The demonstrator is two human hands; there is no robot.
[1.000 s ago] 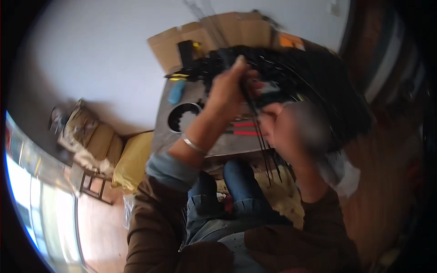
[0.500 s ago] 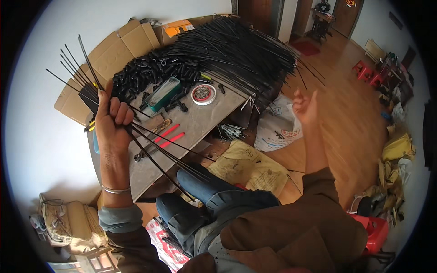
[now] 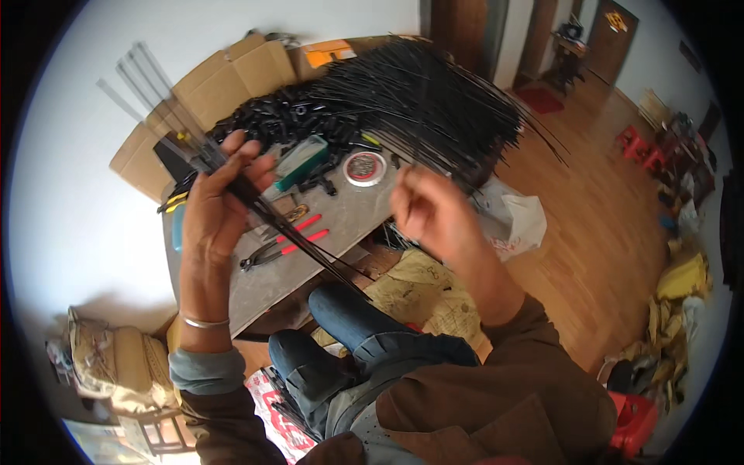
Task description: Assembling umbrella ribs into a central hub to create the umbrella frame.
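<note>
My left hand [image 3: 221, 190] is closed round a bundle of thin black rods [image 3: 298, 240] over the table's left part. The rods slant from upper left down toward my knees; their upper ends are smeared by motion. My right hand [image 3: 438, 213] hangs over the table's front edge, apart from the bundle. Its fingers are loosely bent and somewhat blurred, with nothing visible in them. Under the rods lie red-handled pincers [image 3: 283, 242] on the grey table [image 3: 225, 298]. Farther back are a green box [image 3: 304, 163] and a round white tub [image 3: 364, 168] of small metal pieces.
A heap of black rods [image 3: 426, 101] covers the table's far right, beside a pile of short black parts [image 3: 267, 112]. Cardboard [image 3: 256, 66] stands behind. A yellow sack [image 3: 418, 287] and white bag [image 3: 523, 221] lie below the front edge. Red stools [image 3: 639, 147] stand far right.
My right hand has come left and nearer to the table. The rods in my left hand have drawn together into a tighter bundle, and that hand's fingers have loosened. The view has shifted slightly.
</note>
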